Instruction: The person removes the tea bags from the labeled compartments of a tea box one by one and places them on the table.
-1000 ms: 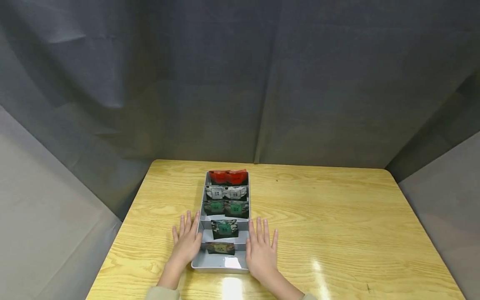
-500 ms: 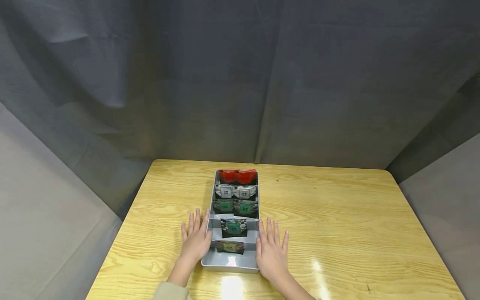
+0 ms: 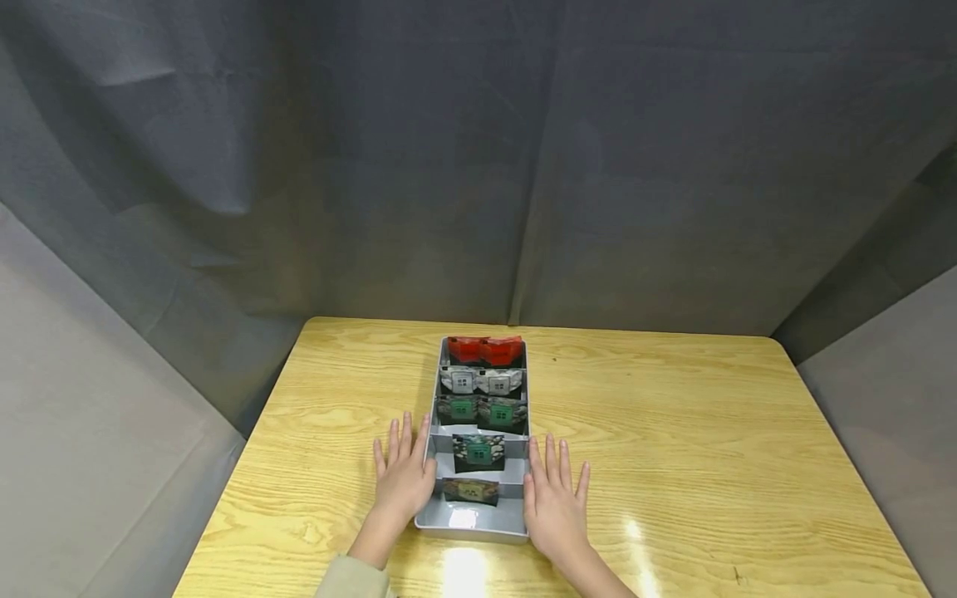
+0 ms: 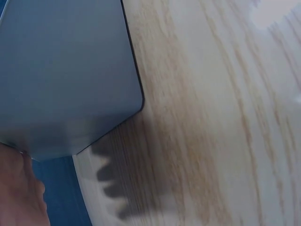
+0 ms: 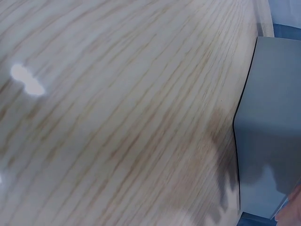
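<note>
The box (image 3: 497, 517) is grey. Far packets (image 3: 501, 350) are red and black, the next packets (image 3: 499, 383) whitish, the middle packets (image 3: 503, 413) dark with green squares. The near packet (image 3: 469, 491) has a yellow square. The yellow tabletop (image 3: 673, 432) has wavy lines.

Square printed labels (image 3: 503, 414) on the sachets (image 3: 478, 453) bear small marks, too tiny to decipher; no lettering is legible.

Head view: we look forward and down over the table (image 3: 710, 432), well back. Wrist views: we're close in, tilted, facing the tray (image 3: 489, 522) from outside; all share tray and table.
</note>
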{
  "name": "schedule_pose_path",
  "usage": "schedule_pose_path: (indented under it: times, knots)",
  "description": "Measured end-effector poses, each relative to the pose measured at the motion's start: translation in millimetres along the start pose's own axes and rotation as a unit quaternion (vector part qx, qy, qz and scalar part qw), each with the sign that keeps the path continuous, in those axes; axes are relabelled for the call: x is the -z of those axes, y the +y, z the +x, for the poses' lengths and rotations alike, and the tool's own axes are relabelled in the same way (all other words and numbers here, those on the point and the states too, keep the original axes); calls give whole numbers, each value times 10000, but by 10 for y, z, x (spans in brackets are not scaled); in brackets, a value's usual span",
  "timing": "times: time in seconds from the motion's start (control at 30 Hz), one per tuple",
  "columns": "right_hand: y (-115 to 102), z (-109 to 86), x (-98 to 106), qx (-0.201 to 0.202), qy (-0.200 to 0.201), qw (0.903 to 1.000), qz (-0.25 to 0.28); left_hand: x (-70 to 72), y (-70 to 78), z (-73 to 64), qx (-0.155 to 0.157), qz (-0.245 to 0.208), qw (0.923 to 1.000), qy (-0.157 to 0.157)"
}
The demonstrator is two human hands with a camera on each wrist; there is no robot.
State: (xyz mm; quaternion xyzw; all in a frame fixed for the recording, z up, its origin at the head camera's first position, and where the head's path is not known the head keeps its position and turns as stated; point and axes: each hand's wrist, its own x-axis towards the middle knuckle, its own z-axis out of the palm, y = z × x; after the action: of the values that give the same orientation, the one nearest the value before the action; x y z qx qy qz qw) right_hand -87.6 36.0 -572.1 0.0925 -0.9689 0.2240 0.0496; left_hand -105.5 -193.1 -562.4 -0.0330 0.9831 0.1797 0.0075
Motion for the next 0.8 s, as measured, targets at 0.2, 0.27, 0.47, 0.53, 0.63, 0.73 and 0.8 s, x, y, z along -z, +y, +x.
schedule_pose_path:
  times: [0.2, 0.27, 0.47, 0.53, 0.63, 0.73, 0.8]
  knots:
    - [-10, 2, -2, -45, -6, 10000, 38, 47, -1, -42, -197, 425, 9987, 183]
    - [-11, 3, -4, -58, -19, 10000, 42, 73, 4, -72, -249, 444, 9985, 218]
    - [-15, 8, -4, -67, -53, 9999, 90, 97, 22, -133, -308, 447, 9984, 157]
    - [-15, 9, -1, -62, -50, 9999, 126, 85, 25, -135, -288, 504, 9982, 160]
    - [-15, 6, 5, -69, -33, 9998, 161, 65, 27, -131, -242, 599, 9978, 152]
    - [-6, 6, 14, -68, -41, 9998, 201, 44, 23, -125, -218, 624, 9977, 128]
    - [9, 10, 24, -28, -43, 9997, 222, 29, 19, -123, -202, 629, 9977, 119]
